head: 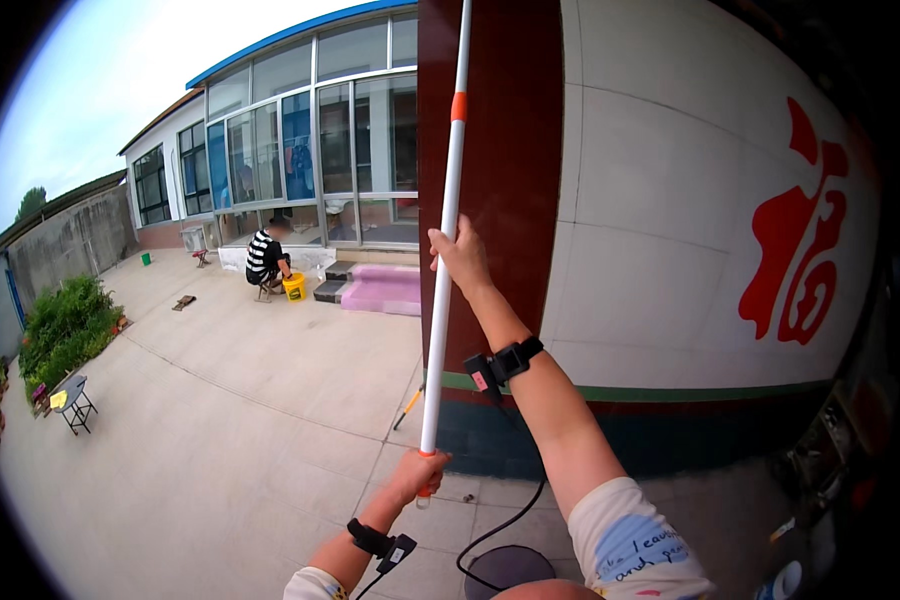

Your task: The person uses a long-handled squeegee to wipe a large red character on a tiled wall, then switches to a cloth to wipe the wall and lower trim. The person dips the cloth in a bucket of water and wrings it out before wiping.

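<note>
A long white telescopic pole (444, 315) with orange collars rises steeply before me and runs out of view at the top. My left hand (420, 475) is closed around its lower end, by the orange grip. Higher up, my right hand (461, 251) holds the shaft below the upper orange collar (459, 107). The pole's upper part passes in front of a dark red wall edge (510, 180); its far tip is hidden from me. Both wrists wear black straps with small devices and cables.
To the right stands a white tiled wall (645, 187) bearing a large red character. A round stool (508, 568) is below me. Across the courtyard a person (264, 259) crouches at a yellow bucket (294, 287). A small table (73, 397) and green plants (67, 330) are at left.
</note>
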`<move>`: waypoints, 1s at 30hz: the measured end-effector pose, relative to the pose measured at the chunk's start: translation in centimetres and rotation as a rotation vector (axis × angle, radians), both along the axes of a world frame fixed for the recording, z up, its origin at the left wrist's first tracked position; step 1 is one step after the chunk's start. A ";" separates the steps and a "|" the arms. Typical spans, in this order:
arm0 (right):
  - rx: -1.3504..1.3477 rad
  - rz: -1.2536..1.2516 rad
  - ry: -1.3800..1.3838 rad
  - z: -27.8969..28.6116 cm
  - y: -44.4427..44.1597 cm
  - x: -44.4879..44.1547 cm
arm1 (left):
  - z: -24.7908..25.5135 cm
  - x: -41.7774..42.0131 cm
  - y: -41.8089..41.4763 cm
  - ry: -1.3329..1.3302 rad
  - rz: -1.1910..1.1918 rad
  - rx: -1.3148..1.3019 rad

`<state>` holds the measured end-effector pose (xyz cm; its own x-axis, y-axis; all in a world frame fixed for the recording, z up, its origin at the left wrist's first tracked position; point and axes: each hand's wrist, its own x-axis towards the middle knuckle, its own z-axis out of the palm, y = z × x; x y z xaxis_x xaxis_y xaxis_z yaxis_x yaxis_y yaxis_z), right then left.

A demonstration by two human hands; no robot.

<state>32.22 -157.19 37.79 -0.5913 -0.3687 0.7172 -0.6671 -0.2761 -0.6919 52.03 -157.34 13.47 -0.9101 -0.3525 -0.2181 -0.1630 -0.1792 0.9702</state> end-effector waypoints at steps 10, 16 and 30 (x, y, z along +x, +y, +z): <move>0.530 0.384 -0.514 -38.3 13.1 16.3 | -33.7 25.1 6.7 -0.685 0.103 -0.227; 0.541 0.522 -0.525 -36.6 17.2 15.0 | -29.0 25.8 11.8 -0.712 0.155 -0.329; -0.137 -0.078 0.001 3.8 23.7 -6.4 | 3.5 -1.3 17.7 0.341 -0.309 -0.081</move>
<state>25.84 -133.48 41.56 -0.6135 -0.2203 0.7584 -0.6911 -0.3150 -0.6505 50.68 -139.62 16.94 -0.9900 -0.0573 0.1292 0.1342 -0.0941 0.9865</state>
